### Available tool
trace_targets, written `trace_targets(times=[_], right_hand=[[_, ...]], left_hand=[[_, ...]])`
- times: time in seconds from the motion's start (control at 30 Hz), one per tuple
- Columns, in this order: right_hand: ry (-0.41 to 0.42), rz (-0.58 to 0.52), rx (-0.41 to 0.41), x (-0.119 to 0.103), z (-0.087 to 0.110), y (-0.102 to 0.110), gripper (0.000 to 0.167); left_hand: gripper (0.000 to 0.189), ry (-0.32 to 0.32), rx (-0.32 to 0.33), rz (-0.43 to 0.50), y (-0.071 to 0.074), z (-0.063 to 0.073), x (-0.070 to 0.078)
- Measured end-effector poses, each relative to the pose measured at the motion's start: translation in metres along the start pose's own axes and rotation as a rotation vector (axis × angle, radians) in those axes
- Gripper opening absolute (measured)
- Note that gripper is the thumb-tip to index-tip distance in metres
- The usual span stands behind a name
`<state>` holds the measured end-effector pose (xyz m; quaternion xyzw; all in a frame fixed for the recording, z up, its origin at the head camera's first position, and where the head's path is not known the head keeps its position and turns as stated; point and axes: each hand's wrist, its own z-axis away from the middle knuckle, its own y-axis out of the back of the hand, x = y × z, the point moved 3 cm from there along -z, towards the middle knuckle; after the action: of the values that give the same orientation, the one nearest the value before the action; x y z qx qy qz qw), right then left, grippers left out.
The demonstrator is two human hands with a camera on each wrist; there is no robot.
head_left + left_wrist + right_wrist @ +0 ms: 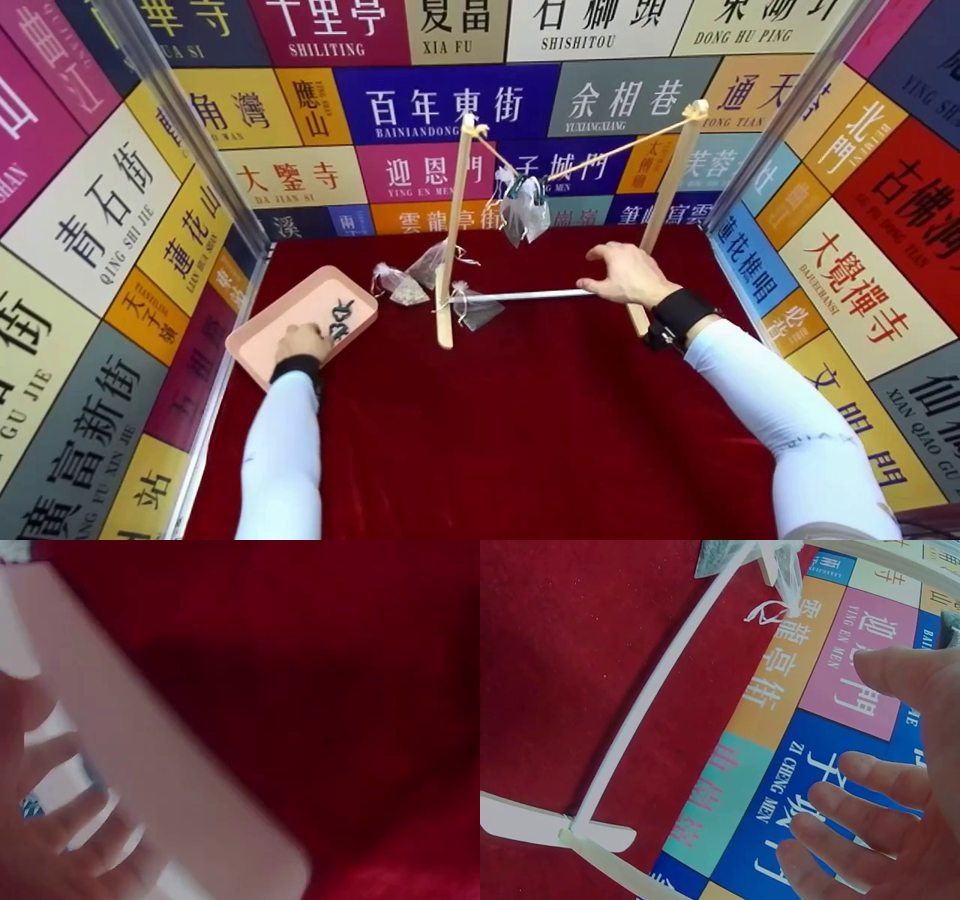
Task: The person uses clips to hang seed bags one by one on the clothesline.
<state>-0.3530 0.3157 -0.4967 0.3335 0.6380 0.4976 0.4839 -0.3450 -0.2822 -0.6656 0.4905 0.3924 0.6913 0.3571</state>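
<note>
My left hand (pixel 304 343) reaches down into a pink tray (pixel 251 337), beside several small dark green curled pieces (pixel 339 321). In the left wrist view its fingers (pixel 82 817) are spread inside the tray wall, with bits of dark green between them. No grip on a piece shows. My right hand (pixel 628 271), fingers spread, hovers by the right post (pixel 670 187) of a wooden frame and holds nothing. White mesh pouches (pixel 525 214) hang from the sagging cord (pixel 600 159) between the post tops, with dark green bits at their necks.
Around the foot of the left post (pixel 454 217) lie filled mesh pouches (pixel 405 289), one of them near the white crossbar (pixel 525 295). A red cloth (pixel 487 435) covers the table. Panels printed with characters (pixel 442 105) enclose the back and sides.
</note>
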Motion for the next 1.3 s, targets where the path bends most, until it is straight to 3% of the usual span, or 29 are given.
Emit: trace_targets(times=[0.13, 0.4, 0.53, 0.63, 0.73, 0.83, 0.87, 1.0, 1.03, 1.3], right_hand=[[0.004, -0.005, -0.022, -0.003, -0.001, -0.007, 0.061], [0.010, -0.018, -0.044, -0.011, 0.002, -0.020, 0.057], [0.007, -0.014, -0.043, -0.011, 0.006, -0.025, 0.054], [-0.007, -0.021, -0.050, -0.010, 0.008, -0.028, 0.052], [0.013, -0.023, -0.056, -0.011, 0.008, -0.031, 0.048], [0.060, -0.018, -0.058, -0.013, 0.009, -0.034, 0.044], [0.076, -0.016, -0.058, -0.013, 0.010, -0.034, 0.042], [0.108, -0.021, -0.065, -0.016, 0.012, -0.036, 0.036], [0.108, -0.021, -0.067, -0.017, 0.012, -0.036, 0.034], [0.080, -0.012, -0.106, -0.031, 0.010, -0.038, 0.034]], left_hand=[[0.050, 0.102, 0.011, 0.024, -0.008, 0.000, 0.001], [0.044, 0.164, 0.043, 0.026, -0.008, -0.001, 0.002], [0.049, 0.137, 0.055, 0.038, -0.023, -0.023, -0.012], [0.047, 0.071, 0.104, 0.024, -0.040, -0.046, -0.027], [0.031, 0.039, 0.150, 0.041, -0.034, -0.044, -0.022], [0.018, 0.001, 0.215, 0.092, -0.013, -0.027, -0.004], [0.018, -0.006, 0.228, 0.110, -0.003, -0.018, 0.005], [0.021, -0.085, 0.309, 0.178, 0.012, -0.007, 0.029], [0.023, -0.079, 0.300, 0.206, 0.017, -0.002, 0.038], [0.015, -0.185, 0.318, 0.360, 0.021, 0.005, 0.093]])
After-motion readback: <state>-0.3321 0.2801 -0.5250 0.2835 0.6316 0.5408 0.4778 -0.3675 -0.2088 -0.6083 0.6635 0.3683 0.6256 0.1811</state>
